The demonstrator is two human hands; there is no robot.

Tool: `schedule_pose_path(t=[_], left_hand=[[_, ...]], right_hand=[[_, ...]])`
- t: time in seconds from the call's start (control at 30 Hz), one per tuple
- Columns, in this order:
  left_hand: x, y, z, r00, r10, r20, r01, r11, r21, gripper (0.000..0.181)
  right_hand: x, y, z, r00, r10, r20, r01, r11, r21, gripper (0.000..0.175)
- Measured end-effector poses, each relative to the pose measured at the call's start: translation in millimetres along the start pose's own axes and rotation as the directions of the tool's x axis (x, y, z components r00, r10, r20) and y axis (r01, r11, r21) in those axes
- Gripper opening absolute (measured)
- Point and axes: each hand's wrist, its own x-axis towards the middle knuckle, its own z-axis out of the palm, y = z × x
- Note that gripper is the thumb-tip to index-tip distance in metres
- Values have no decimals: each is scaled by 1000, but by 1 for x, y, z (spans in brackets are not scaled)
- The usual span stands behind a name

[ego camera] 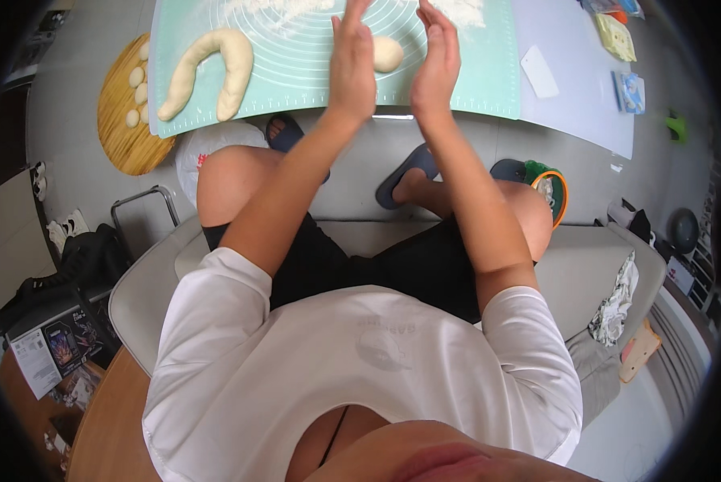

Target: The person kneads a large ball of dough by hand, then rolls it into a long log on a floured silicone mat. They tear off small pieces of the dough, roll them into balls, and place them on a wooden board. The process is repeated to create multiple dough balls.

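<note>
A smooth ball of dough (389,55) sits on the mint-green silicone pastry mat (288,90) between my two hands. My left hand (353,69) stands on edge, palm inward, right beside the ball; whether it touches cannot be told. Across a gap on the ball's other side is my right hand (436,60), also upright with its palm turned in. Neither hand grips anything. Farther left on the mat lies a thick rope of dough (234,66) bent into a horseshoe. White flour (276,7) is scattered along the mat's far part.
Left of the mat, a round wooden board (116,114) carries several small dough balls (136,76). A white plastic scraper (540,71) lies on the table to the right, near a yellow packet (615,37) and a blue packet (629,92). An orange-rimmed bin (558,196) stands by my right knee.
</note>
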Motion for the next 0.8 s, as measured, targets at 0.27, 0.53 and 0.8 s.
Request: schedule_pose_path(t=[0.27, 0.53, 0.8], left_hand=[[21, 1, -11, 918, -325, -226, 235, 907, -350, 59], [23, 0, -26, 929, -343, -140, 271, 887, -375, 46], [20, 0, -25, 891, -441, -106, 353, 821, -450, 40]], right_hand=[[-24, 15, 1, 844, -101, 527, 473, 605, -640, 57], [-23, 13, 3, 803, -122, 584, 565, 471, -678, 30], [-14, 16, 0, 821, -101, 561, 504, 590, -631, 23]])
